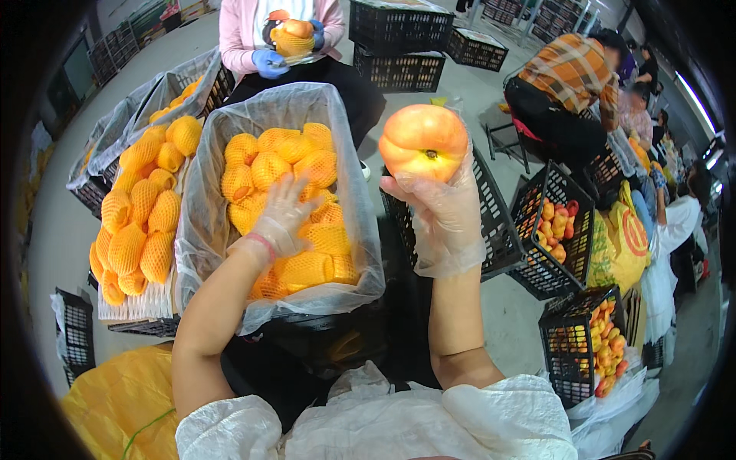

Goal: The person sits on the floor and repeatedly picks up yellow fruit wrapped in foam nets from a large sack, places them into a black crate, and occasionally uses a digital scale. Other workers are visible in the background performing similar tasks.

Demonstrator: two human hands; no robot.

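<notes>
My right hand [440,213], in a clear plastic glove, holds up a large orange-pink peach [422,141] with its stem hollow facing me. Also gloved, with a pink band at the wrist, my left hand [282,218] is spread over peaches in yellow foam nets [313,238]; its fingers are slightly blurred, and whether they touch the nets I cannot tell. These netted peaches fill a crate lined with thin white film [365,253]. Left of it, a pile of yellow foam nets [129,247] rests on a pale ribbed sheet [135,307].
Opposite sits a person in blue gloves [270,63] holding netted fruit. Black crates of peaches [555,230] stand at the right, near a yellow bag [624,236]. More lined crates [138,109] are at the upper left. A yellow sack [121,397] lies at lower left.
</notes>
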